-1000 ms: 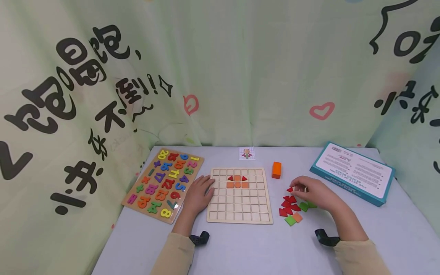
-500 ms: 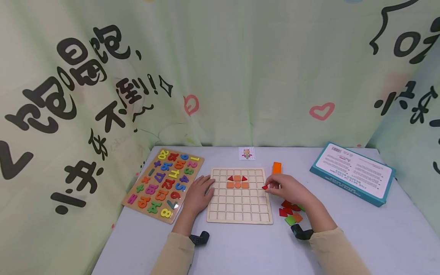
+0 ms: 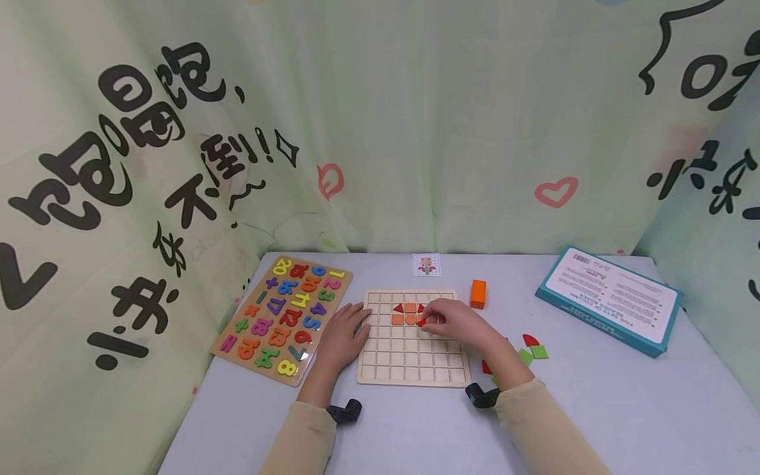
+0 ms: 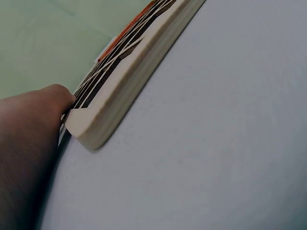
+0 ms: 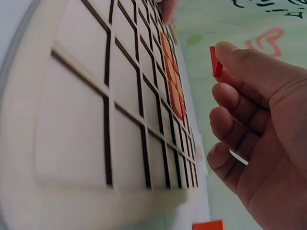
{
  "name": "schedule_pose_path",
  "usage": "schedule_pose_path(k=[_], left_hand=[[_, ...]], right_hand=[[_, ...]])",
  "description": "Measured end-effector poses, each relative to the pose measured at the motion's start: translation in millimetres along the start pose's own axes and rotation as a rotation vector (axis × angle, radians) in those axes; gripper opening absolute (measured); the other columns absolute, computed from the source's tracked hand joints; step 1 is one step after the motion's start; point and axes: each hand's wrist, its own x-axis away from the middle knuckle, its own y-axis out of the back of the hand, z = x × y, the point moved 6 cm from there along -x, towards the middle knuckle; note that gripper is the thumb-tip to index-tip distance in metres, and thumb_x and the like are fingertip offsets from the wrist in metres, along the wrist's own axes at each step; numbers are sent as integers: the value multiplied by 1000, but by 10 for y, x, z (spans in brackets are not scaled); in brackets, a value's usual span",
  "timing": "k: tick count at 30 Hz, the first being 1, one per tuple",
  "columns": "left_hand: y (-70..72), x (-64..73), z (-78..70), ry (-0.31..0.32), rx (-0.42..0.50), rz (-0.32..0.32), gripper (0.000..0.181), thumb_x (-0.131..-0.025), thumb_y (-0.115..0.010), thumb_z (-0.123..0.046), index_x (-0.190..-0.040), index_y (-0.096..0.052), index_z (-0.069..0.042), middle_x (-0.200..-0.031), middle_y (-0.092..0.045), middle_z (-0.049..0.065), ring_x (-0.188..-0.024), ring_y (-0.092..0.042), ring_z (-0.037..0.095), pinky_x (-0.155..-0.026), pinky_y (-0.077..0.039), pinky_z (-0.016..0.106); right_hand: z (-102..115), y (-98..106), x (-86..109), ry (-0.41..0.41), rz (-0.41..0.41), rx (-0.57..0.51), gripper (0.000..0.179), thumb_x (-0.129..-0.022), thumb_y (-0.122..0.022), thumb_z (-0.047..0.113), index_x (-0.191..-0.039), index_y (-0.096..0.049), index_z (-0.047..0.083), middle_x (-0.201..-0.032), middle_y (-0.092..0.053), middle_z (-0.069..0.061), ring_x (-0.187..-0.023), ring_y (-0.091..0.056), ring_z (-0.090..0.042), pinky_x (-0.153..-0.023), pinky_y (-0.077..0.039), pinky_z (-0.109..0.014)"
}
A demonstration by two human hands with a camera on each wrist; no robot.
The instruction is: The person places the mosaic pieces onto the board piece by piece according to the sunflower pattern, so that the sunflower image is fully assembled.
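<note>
Head view, middle of the frame: my right hand point(image 3: 457, 324) is over the pale wooden grid board point(image 3: 413, 338), pinching a thin, flat red piece point(image 3: 421, 322) between thumb and fingertip, right at the orange tiles point(image 3: 410, 314) already seated in the upper middle rows. Right wrist cam shows it better: the red piece point(image 5: 215, 62) is a slim, hard-edged slice clamped at my fingertip, held just off the board point(image 5: 81, 120), whose square cells are shallow with dark grooves between smooth, light wood ribs.

My left hand point(image 3: 342, 333) lies flat with straight fingers on the board's left edge, holding nothing. On the left wrist cam you mostly see the board's thick rounded corner point(image 4: 122, 91) on the matte grey table point(image 4: 216, 143).

Lower right of centre in the head view, loose flat pieces point(image 3: 531, 348), red and green, lie on the table. An orange block point(image 3: 477, 293) stands just past the board's upper right corner. At the left sits a wooden number puzzle point(image 3: 284, 316) with chunky colourful digits, at the far right a flat teal box point(image 3: 609, 298), and above the board a small printed card point(image 3: 426, 264).
</note>
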Motion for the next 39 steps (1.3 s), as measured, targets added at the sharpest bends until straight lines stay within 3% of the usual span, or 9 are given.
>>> schedule_pose_path(k=[4, 14, 39], left_hand=[[-2, 3, 9, 2, 7, -2, 45, -100, -49, -44, -143, -53, -29, -154, -45, -5, -148, -33, 22, -121, -31, 47], [-22, 1, 16, -3, 10, -14, 45, -100, -50, -45, -142, -54, -30, -153, -47, -5, -148, -34, 22, -120, -32, 48], [-25, -3, 5, 10, 14, 10, 46, -100, -49, -45, -143, -52, -30, -155, -44, -6, -149, -31, 21, -121, -30, 48]], right_hand=[[46, -114, -94, 21, 2, 2, 14, -88, -75, 26, -98, -68, 19, -76, -56, 5, -74, -51, -13, -64, -44, -24], [56, -343, -198, -58, 28, -9, 13, -89, -73, 32, -98, -65, 26, -72, -57, 5, -70, -53, -15, -63, -44, -28], [53, -520, -279, -104, -7, 108, 18, -85, -76, 38, -96, -65, 28, -66, -53, 6, -62, -50, -13, -57, -36, -27]])
